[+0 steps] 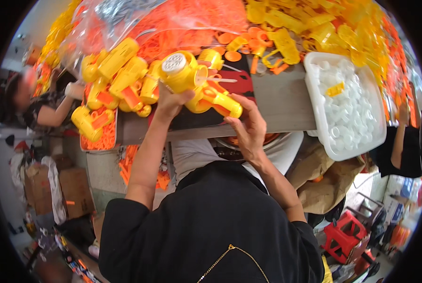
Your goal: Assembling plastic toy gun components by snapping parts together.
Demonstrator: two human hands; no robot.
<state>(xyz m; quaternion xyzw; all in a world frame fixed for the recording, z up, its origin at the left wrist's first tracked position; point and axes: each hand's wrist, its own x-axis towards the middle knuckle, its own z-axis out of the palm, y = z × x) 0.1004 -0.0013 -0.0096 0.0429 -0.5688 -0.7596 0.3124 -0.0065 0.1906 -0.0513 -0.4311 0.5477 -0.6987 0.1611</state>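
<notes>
Up over the table's front edge I hold a yellow plastic gun-shaped toy [202, 104] with a round white perforated face at one end. My left hand [172, 100] is closed around its body from the left, and part of the fingers is hidden behind it. At the toy's handle end, my right hand [251, 123] grips with thumb and fingers. Just left of the toy lies a pile of similar yellow toy bodies [121, 70], several with orange parts on them. A red and black mat [241, 87] lies beneath.
A white tub [321, 118] of small clear caps stands at the right edge of the grey table [281, 101]. Heaps of orange strips [192, 28] and yellow parts [324, 30] cover the back. Another person [53, 108] works at left; another's arm [399, 141] shows at right.
</notes>
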